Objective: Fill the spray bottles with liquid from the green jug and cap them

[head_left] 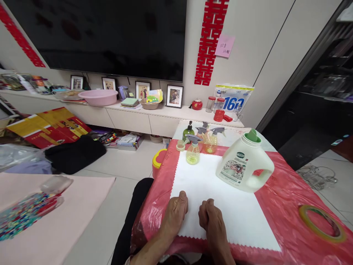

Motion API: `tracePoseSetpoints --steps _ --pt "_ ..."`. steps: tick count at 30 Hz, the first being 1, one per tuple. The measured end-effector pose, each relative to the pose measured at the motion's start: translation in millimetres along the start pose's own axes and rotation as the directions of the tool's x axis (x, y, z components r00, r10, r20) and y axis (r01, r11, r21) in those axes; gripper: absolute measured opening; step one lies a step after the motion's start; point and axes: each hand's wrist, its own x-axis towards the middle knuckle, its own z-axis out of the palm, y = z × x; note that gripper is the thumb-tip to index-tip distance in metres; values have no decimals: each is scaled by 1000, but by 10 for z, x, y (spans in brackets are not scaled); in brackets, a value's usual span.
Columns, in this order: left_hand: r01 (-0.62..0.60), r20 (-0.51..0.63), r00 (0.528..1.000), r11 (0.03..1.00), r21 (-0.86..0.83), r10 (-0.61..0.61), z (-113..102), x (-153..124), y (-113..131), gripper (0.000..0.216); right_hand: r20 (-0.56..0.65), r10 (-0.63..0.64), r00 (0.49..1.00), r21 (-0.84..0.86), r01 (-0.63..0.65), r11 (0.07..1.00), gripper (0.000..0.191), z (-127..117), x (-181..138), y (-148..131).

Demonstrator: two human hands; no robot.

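Observation:
My left hand rests as a loose fist on a white sheet with zigzag edges, thumb on top. Beside it, a short gap away, my right hand is also curled closed; nothing shows in either. Beyond the right hand stands a large cream detergent jug, upright, its green-lined mouth uncapped. A clear spray bottle with a grey trigger head and a little yellow-green liquid stands on the far left part of the sheet. Another spray bottle is behind it, near a small round cap.
A green pump bottle stands at the table's back. Red plastic film covers the tabletop, with a tape roll on the right. At left, a pink-topped table holds scattered colourful small pieces. A yellow-and-pink stool stands on the floor.

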Motion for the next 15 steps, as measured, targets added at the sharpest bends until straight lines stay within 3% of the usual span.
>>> tracePoseSetpoints --steps 15 --pt "0 -7 1000 1000 -10 0 7 -63 47 76 -20 -25 999 -24 24 999 72 -34 -17 137"
